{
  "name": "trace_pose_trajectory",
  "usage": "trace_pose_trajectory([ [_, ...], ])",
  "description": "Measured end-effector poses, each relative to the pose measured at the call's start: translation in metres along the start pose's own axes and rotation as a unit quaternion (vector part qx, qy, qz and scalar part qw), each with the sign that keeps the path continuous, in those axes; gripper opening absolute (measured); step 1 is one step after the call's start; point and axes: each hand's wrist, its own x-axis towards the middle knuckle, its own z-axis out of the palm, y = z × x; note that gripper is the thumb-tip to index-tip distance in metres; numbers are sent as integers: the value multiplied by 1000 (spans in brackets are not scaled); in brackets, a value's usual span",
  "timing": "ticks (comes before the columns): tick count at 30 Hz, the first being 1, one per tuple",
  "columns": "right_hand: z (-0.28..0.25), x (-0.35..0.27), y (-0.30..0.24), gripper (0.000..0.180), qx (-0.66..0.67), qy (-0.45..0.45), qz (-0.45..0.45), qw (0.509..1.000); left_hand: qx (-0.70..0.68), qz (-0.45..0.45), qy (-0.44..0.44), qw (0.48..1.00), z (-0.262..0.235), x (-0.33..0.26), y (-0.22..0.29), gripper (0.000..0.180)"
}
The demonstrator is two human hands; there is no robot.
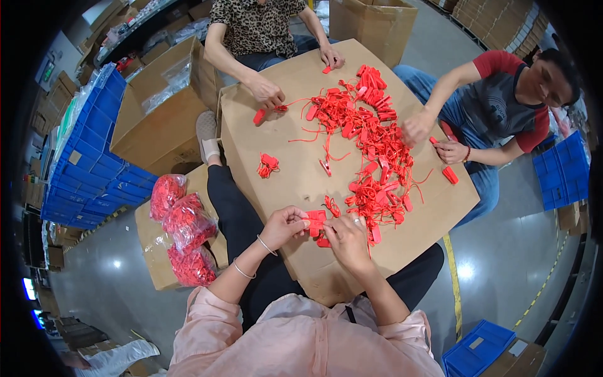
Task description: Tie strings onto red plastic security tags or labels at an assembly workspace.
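Note:
At the near edge of the cardboard-topped table, my left hand pinches a small red plastic piece. My right hand closes on the right side of the same piece, its fingers partly hiding it. Other flat red pieces lie right beneath my fingers. A small bundle of red cord lies just beyond my right hand. Past it spreads a long heap of red plastic pieces with red cords. A separate corded red piece lies to the left of the heap.
Two people sit across and to the right, their hands handling red pieces. Clear bags of red pieces lie on a cardboard box at my left. Blue crates and a large open carton stand farther left. Another carton stands behind the table.

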Motion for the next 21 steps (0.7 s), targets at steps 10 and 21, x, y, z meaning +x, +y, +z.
trace_pose_trajectory([
  [10,-8,6,-5,11,-78,-37,-51,995,-23,-7,1,1000,2,-1,-2,14],
  [21,-15,12,-2,13,-105,-74,-102,986,-1,-4,-6,1000,8,-1,3,15],
])
